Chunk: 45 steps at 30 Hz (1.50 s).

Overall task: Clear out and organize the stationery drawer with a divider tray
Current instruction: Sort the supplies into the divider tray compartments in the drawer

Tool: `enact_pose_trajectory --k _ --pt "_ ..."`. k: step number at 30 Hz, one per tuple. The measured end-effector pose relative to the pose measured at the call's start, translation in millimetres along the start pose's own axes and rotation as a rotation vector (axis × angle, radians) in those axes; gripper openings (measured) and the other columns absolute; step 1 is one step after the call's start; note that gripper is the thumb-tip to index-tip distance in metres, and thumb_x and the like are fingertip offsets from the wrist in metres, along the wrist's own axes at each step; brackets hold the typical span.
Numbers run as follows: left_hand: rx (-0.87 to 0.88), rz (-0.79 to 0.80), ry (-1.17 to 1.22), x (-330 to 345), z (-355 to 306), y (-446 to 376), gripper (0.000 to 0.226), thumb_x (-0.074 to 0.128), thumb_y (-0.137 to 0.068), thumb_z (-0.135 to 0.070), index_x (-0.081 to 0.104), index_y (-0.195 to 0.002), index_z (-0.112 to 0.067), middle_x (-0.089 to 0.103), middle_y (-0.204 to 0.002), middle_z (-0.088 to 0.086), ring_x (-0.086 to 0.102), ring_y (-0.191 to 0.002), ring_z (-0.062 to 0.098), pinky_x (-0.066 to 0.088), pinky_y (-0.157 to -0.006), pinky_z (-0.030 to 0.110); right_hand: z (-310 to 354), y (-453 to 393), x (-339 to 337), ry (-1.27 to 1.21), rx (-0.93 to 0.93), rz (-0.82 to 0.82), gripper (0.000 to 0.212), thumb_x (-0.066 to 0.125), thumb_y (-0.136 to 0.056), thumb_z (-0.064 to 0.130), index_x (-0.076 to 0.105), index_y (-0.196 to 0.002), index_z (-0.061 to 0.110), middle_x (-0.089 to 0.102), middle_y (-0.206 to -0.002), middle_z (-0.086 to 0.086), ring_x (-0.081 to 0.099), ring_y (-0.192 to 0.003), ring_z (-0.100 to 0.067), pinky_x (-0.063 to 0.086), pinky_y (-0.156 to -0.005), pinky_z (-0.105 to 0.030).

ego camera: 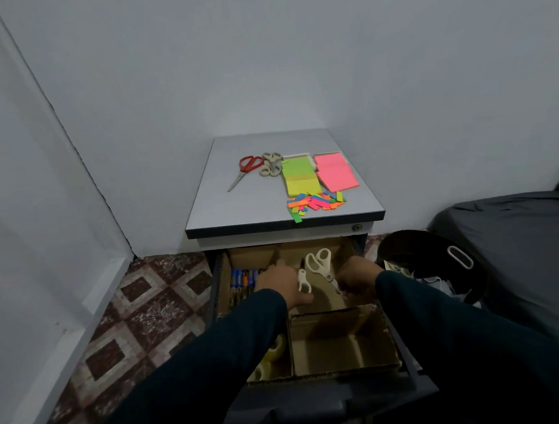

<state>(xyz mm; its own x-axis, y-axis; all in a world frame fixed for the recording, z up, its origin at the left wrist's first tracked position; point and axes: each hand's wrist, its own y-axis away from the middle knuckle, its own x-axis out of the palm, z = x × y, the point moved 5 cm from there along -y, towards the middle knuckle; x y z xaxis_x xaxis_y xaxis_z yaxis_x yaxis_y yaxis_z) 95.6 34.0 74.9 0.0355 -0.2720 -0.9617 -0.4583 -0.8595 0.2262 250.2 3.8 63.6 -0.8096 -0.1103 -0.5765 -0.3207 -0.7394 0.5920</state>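
The white scissors (319, 267) lie in the middle compartment at lower centre, handles away; right hand (356, 280) grips the blade end, left hand (279, 284) holds a smaller white pair (303, 283).

Both dark-sleeved arms reach forward, left grip (283, 283) and right grip (356, 280) with fingers curled downward.

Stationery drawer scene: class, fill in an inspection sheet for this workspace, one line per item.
Surface: grey cabinet top above the open drawer.
Job's things: cardboard divider tray in drawer; pens at left; white scissors in a middle compartment.
Clutter: on the cabinet top, red scissors, sticky notes, coloured strips.
Hands: left hand holds a second white pair; right hand curled, contents unclear.
Cables: nothing seen.
Surroundings: patterned tile floor, black bin.
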Motion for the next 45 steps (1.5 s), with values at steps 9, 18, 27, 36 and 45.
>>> enact_pose_trajectory --k 9,18,27,36,45 --pt "0.094 -0.073 -0.545 18.0 -8.5 -36.7 0.066 0.039 -0.086 -0.067 0.062 -0.118 -0.015 0.055 -0.13 0.008 0.033 -0.133 0.033 -0.015 -0.107 0.063 -17.4 -41.9 10.3 0.005 0.055 0.03 0.022 0.05 -0.092 0.002 0.053 -0.071 0.007 0.053 -0.069 -0.008 0.051 -0.057 -0.016 0.044 -0.051 -0.024" --pt "0.158 0.11 -0.604 43.0 -11.0 -43.5 0.055 0.047 -0.087 -0.061 0.061 -0.119 -0.019 0.062 -0.121 0.008 0.038 -0.132 0.031 -0.018 -0.106 0.064 -23.9 -67.0 31.3 0.217 -0.001 0.046 0.022 0.051 -0.089 -0.002 0.051 -0.068 0.006 0.059 -0.085 -0.013 0.064 -0.096 -0.032 0.052 -0.077 -0.035" --pt "0.21 0.218 -0.726 52.2 -7.7 -48.5 0.048 0.04 -0.095 -0.051 0.058 -0.125 -0.019 0.042 -0.144 0.012 0.022 -0.14 0.034 -0.015 -0.105 0.068 -25.5 -70.1 39.1 0.474 -0.023 0.001 0.029 0.041 -0.099 0.014 0.055 -0.119 -0.002 0.057 -0.126 -0.016 0.056 -0.116 -0.026 0.043 -0.08 -0.027" --pt "0.171 0.222 -0.622 57.5 -2.2 -49.8 0.041 0.039 -0.096 -0.042 0.067 -0.11 -0.017 0.057 -0.129 0.006 0.026 -0.138 0.029 -0.016 -0.105 0.066 -21.0 -75.0 49.3 0.496 -0.104 -0.035 0.027 0.049 -0.096 0.014 0.059 -0.117 0.0 0.059 -0.124 -0.016 0.057 -0.114 -0.027 0.047 -0.09 -0.031" --pt "0.168 0.206 -0.631 59.7 -1.0 -50.9 0.036 0.041 -0.094 -0.037 0.068 -0.105 -0.016 0.059 -0.125 0.008 0.029 -0.135 0.03 -0.017 -0.105 0.066 -22.3 -75.3 51.2 0.273 -0.166 0.071 0.03 0.044 -0.096 0.009 0.059 -0.121 0.001 0.063 -0.119 -0.019 0.061 -0.1 -0.027 0.05 -0.089 -0.035"
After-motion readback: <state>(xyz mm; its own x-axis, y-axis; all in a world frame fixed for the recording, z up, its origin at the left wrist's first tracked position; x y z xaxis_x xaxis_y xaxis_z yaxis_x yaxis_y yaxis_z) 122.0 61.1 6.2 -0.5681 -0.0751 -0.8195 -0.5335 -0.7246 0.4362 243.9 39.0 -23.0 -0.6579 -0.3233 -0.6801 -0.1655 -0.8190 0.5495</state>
